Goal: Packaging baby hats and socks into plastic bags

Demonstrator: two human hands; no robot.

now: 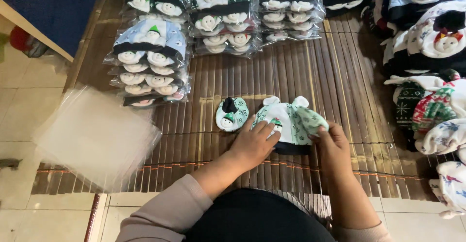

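left hand (252, 142): flat, fingers spread, pressing the white-and-green patterned fabric baby hat (286, 121) onto the brown slatted bamboo mat (320, 72) | right hand (330, 142): pinching the hat's right edge | small round matching mittens (232, 114): just left of the left hand | stack of clear plastic bags (94, 135): far left

A brown bamboo mat (335, 77) lies on a floor of pale tiles (24, 101). At the top left stands a piece of light wooden furniture (29, 26) with dark blue cloth (58, 9) on it. The light is soft and even.
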